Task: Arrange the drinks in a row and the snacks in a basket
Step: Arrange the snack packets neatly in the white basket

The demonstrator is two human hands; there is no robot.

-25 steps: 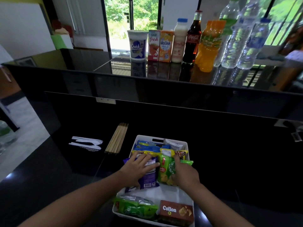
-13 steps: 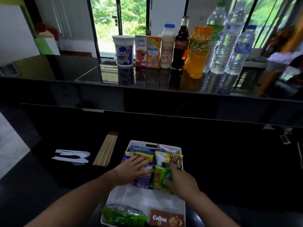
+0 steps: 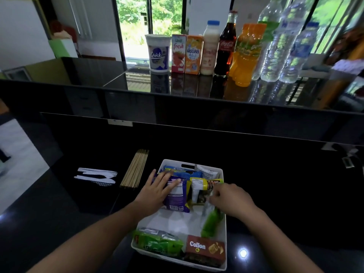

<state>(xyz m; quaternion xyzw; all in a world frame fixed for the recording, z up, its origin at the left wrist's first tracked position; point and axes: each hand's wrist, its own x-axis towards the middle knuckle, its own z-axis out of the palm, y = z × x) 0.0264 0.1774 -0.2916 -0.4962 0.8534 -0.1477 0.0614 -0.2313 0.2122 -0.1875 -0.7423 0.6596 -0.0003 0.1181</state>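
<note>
Packing snacks into the basket [image 3: 223, 217]
Left hand [image 3: 155, 191] lies flat, released, on the purple packet [image 3: 177, 196]; right hand [image 3: 232, 200] pinches the green packet [image 3: 211, 223], likely tucked upright next.

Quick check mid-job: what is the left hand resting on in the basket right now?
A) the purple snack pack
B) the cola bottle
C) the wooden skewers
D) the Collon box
A: the left hand lies flat, fingers spread, on the purple snack pack in the white basket; the Collon box sits untouched at the basket's near end.
</note>
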